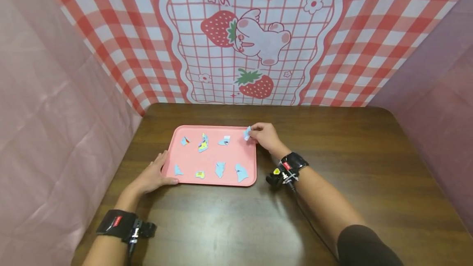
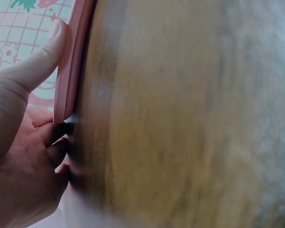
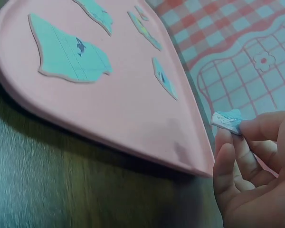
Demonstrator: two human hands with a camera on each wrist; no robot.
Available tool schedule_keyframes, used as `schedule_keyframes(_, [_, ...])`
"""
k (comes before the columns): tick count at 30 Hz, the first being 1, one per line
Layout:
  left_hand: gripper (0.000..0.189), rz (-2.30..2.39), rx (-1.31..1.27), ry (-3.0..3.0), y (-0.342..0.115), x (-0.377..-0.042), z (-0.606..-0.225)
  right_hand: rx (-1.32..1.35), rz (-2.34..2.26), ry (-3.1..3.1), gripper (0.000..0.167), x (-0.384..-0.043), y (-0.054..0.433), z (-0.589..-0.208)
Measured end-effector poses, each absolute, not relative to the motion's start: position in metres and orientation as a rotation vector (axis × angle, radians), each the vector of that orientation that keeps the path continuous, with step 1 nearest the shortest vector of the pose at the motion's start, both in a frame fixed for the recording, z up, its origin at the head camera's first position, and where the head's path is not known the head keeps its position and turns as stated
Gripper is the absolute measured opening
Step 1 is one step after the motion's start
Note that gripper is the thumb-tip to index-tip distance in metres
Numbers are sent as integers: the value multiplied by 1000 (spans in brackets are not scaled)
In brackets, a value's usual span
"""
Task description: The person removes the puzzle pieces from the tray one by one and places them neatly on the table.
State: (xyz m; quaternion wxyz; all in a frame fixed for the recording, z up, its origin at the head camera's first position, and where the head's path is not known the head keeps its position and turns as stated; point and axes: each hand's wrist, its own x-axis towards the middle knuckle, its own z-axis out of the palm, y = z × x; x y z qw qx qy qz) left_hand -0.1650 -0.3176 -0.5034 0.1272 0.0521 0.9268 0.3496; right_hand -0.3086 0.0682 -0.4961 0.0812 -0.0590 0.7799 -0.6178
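A pink tray (image 1: 207,158) lies on the table with several irregular flat puzzle pieces, mostly light blue, spread in two rows. My left hand (image 1: 152,175) holds the tray's near left corner, thumb along the front rim and fingers at the left side. In the left wrist view, the thumb (image 2: 45,57) presses the rim; the bent fingertips lie partly hidden in shadow. Over the far right corner, my right hand (image 1: 265,135) pinches a small light-blue and white puzzle piece (image 3: 227,120) between thumb and fingers, raised above the tray. A bigger piece (image 3: 69,52) with a small orca picture lies near the front right.
The brown wooden table (image 1: 332,200) extends around the tray, widest to the right. Behind it hangs a red-and-white checked cloth (image 1: 177,65) with strawberry prints. Pink fabric (image 1: 66,106) hangs along the left side. A cable (image 1: 314,229) runs along my right forearm.
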Motion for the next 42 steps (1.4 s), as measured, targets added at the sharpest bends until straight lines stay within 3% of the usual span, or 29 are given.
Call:
schedule_keyframes(16, [121, 992, 126, 2698, -319, -164, -504, -35, -1932, 2271, 22, -307, 102, -493])
schedule_keyframes(25, [120, 988, 149, 2683, -318, -164, -501, -4, -1864, 2302, 38, -310, 116, -500])
schedule_keyframes(42, [121, 969, 141, 2691, -318, -165, -503, -95, -1461, 2638, 30, -309, 116, -509])
